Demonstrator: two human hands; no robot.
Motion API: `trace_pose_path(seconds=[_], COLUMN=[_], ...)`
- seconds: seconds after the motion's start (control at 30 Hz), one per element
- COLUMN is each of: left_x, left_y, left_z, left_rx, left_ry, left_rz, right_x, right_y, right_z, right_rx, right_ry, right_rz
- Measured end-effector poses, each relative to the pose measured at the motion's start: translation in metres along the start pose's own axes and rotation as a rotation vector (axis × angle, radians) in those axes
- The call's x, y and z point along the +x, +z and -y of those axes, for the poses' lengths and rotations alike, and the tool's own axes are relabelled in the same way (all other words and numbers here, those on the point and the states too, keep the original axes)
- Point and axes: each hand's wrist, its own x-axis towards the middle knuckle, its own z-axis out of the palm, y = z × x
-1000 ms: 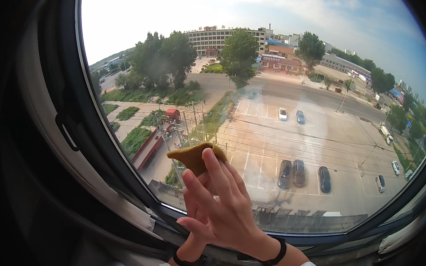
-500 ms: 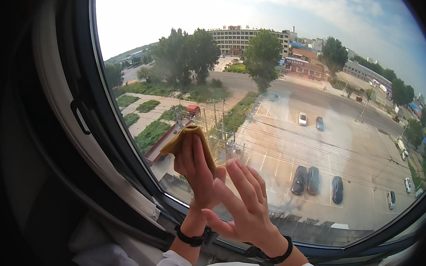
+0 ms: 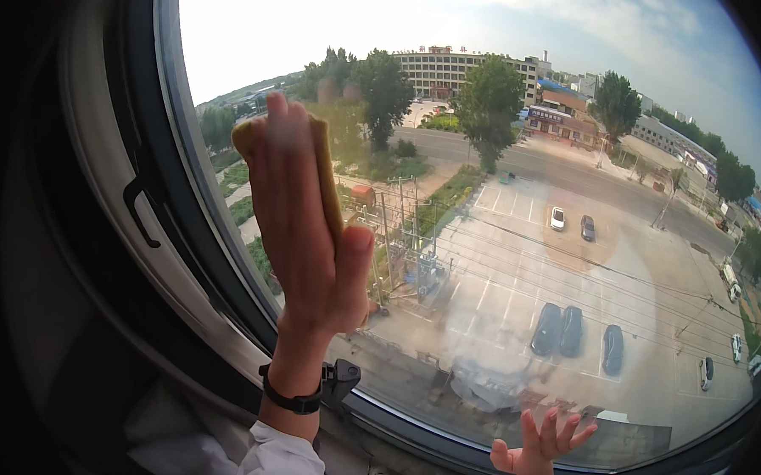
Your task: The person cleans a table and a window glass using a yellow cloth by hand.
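The left hand (image 3: 300, 234) is raised before the window pane (image 3: 515, 277), its fingers laid straight and side by side over a folded yellow-brown cloth (image 3: 327, 180). The cloth is set between palm and pane, in the upper left part of the glass; its corner is seen past the fingers on the left, its long edge on the right. The palm is kept flat rather than curled, with the thumb pointed upward near the cloth's right edge. Whether the cloth is pressed fully to the glass cannot be told.

On the left, only a narrow strip of glass is left between the cloth and the dark window frame (image 3: 201, 225), beyond which a black handle (image 3: 134, 200) is mounted. On the right, a broad stretch of pane is left free as far as the curved right edge, and more glass is found above the fingertips. The right hand (image 3: 541, 452) is held low, well apart from the cloth, by the bottom edge, its fingers spread apart.
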Motion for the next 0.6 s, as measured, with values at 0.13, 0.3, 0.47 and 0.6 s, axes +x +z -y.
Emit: trace_pose_path(seconds=[0.13, 0.3, 0.47, 0.6], left_x=[0.068, 0.066, -0.002, -0.087], left_y=[-0.010, -0.005, -0.006, -0.005], left_z=[0.026, 0.019, -0.018, -0.039], left_rx=[0.041, 0.038, -0.078, -0.075], left_ry=[0.106, 0.099, -0.106, -0.238], left_rz=[-0.039, -0.178, -0.022, 0.035], right_x=[-0.004, -0.008, -0.013, -0.016], right_y=[-0.001, -0.012, -0.022, -0.024], right_z=[-0.006, -0.016, -0.028, -0.034], right_rx=[0.008, -0.025, -0.019, -0.026], right_ry=[0.107, 0.110, 0.083, 0.097], right_rz=[-0.109, -0.121, -0.144, -0.193])
